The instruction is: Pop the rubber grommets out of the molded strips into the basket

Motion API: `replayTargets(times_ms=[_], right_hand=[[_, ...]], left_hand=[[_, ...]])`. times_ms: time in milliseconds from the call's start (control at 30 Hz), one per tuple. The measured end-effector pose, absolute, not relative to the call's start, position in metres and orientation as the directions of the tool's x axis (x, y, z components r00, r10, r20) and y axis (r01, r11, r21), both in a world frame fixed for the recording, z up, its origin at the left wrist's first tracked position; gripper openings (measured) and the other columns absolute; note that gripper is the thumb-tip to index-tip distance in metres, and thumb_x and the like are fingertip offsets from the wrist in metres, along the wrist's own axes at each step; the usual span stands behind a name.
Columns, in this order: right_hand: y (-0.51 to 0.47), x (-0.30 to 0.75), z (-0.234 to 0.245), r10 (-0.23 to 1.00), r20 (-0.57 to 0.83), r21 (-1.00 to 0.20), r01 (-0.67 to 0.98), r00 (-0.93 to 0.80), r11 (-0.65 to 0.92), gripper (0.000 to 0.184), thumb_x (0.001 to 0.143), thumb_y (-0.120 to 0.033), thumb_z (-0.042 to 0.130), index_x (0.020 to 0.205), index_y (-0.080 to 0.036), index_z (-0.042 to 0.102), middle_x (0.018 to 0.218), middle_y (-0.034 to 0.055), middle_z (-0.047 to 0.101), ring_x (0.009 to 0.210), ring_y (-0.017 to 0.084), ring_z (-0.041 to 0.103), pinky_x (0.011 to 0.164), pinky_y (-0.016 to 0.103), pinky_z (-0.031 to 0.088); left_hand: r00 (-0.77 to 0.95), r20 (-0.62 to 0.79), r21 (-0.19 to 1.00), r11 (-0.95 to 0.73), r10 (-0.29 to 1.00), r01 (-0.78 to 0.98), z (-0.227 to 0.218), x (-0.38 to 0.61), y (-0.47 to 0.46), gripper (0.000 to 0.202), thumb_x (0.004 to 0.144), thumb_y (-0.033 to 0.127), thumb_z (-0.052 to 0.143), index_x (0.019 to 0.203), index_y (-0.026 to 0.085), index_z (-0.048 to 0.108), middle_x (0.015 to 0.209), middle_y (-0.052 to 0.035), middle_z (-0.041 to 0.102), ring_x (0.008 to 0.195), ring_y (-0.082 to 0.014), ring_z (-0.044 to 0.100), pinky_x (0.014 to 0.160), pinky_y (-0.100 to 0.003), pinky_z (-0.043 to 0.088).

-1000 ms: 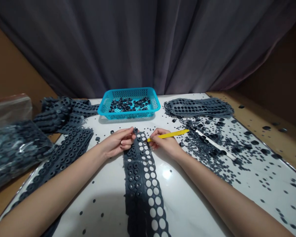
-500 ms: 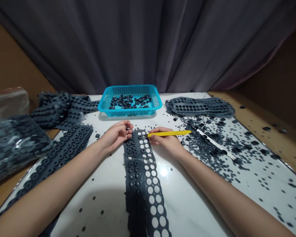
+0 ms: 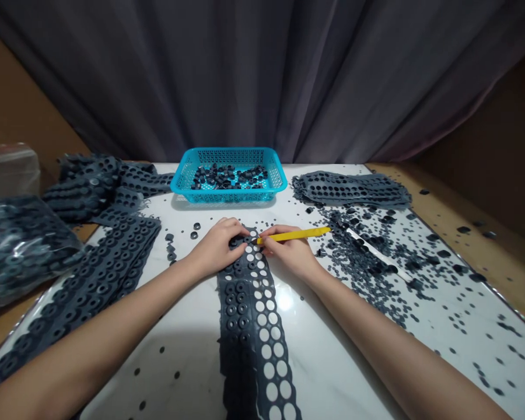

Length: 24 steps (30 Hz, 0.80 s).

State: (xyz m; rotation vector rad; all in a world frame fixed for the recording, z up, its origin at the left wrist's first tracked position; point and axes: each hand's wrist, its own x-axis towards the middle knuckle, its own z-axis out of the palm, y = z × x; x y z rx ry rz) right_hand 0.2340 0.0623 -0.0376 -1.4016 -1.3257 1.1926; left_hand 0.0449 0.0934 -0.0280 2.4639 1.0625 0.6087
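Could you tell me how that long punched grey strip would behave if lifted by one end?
The strip would probably droop, as it looks like thin, flat rubber. Its many holes suggest it is light for its length, and the narrow webs between them might tear if yanked.

A turquoise plastic mesh basket (image 3: 201, 197) heaped with dark rubber rings (image 3: 227, 178) is set before a grey curtain (image 3: 262, 76) on a white marble tabletop (image 3: 332, 361), with punched rubber sheets (image 3: 352, 189) stacked to its right and a clear plastic bag (image 3: 21, 251) of rubber sheets laid far left.
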Motion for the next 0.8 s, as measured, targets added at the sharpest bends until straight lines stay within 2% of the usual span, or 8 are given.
replayTargets(times_ms=[167, 300, 433, 500, 600, 700, 800], right_hand=[[0.060, 0.230, -0.026, 1.000, -0.013, -0.918, 0.396, -0.025, -0.002, 0.007, 0.068, -0.019, 0.054, 0.064, -0.017, 0.060, 0.055, -0.0002, 0.060, 0.055, 0.014, 0.055, 0.054, 0.024, 0.042], [0.058, 0.227, -0.022, 1.000, 0.006, -0.907, 0.422, -0.020, 0.014, 0.009, 0.068, -0.018, 0.052, 0.061, -0.017, 0.057, 0.052, -0.0013, 0.057, 0.053, 0.013, 0.053, 0.054, 0.023, 0.039], [0.058, 0.227, -0.025, 1.000, 0.025, -0.908, 0.419, -0.013, 0.028, 0.008, 0.068, -0.018, 0.053, 0.061, -0.017, 0.057, 0.052, -0.0013, 0.057, 0.053, 0.013, 0.052, 0.055, 0.023, 0.039], [0.058, 0.227, -0.026, 0.999, 0.034, -0.905, 0.423, -0.009, 0.035, 0.008, 0.067, -0.018, 0.053, 0.061, -0.017, 0.058, 0.053, -0.0012, 0.057, 0.053, 0.013, 0.052, 0.055, 0.023, 0.038], [0.058, 0.227, -0.025, 0.999, 0.047, -0.904, 0.426, -0.007, 0.046, 0.009, 0.067, -0.018, 0.052, 0.061, -0.017, 0.058, 0.053, -0.0008, 0.058, 0.054, 0.013, 0.052, 0.055, 0.023, 0.039], [0.057, 0.226, -0.024, 0.998, 0.056, -0.906, 0.421, -0.005, 0.053, 0.009, 0.067, -0.018, 0.053, 0.060, -0.017, 0.058, 0.052, -0.0013, 0.057, 0.054, 0.012, 0.051, 0.055, 0.023, 0.039], [0.056, 0.225, -0.022, 0.999, 0.055, -0.908, 0.417, -0.002, 0.050, 0.010, 0.068, -0.019, 0.053, 0.058, -0.017, 0.056, 0.050, -0.0020, 0.055, 0.052, 0.012, 0.050, 0.053, 0.023, 0.038]], left_hand=[[0.694, 0.210, 0.392, -0.709, 0.689, 0.586, -0.028, 0.044, 0.095, 0.022, 0.086, 0.020, 0.051, 0.105, 0.015, 0.062, 0.096, -0.0078, 0.059, 0.095, -0.0222, 0.050, 0.085, -0.036, 0.044], [0.732, 0.161, 0.266, -0.744, 0.662, 0.613, -0.025, 0.049, 0.093, 0.020, 0.090, 0.020, 0.047, 0.101, 0.014, 0.063, 0.094, -0.0082, 0.059, 0.092, -0.0217, 0.050, 0.083, -0.035, 0.045], [0.728, 0.111, 0.083, -0.737, 0.676, 0.671, -0.023, 0.057, 0.087, 0.022, 0.093, 0.016, 0.041, 0.089, 0.012, 0.062, 0.088, -0.0096, 0.059, 0.088, -0.0225, 0.051, 0.079, -0.035, 0.047], [0.715, 0.108, 0.035, -0.721, 0.691, 0.692, -0.025, 0.059, 0.085, 0.021, 0.092, 0.014, 0.040, 0.087, 0.011, 0.060, 0.087, -0.0103, 0.059, 0.087, -0.0233, 0.052, 0.077, -0.036, 0.047], [0.691, 0.121, 0.087, -0.701, 0.713, 0.708, -0.029, 0.059, 0.087, 0.020, 0.092, 0.013, 0.040, 0.088, 0.011, 0.060, 0.088, -0.0105, 0.060, 0.089, -0.0240, 0.053, 0.079, -0.037, 0.047], [0.652, 0.179, 0.277, -0.674, 0.737, 0.685, -0.034, 0.056, 0.091, 0.017, 0.091, 0.014, 0.042, 0.089, 0.012, 0.059, 0.089, -0.0094, 0.062, 0.091, -0.0229, 0.054, 0.084, -0.036, 0.046], [0.556, 0.240, 0.488, -0.595, 0.795, 0.639, -0.038, 0.053, 0.093, 0.015, 0.089, 0.014, 0.044, 0.087, 0.014, 0.059, 0.087, -0.0072, 0.063, 0.088, -0.0205, 0.057, 0.082, -0.033, 0.046]])
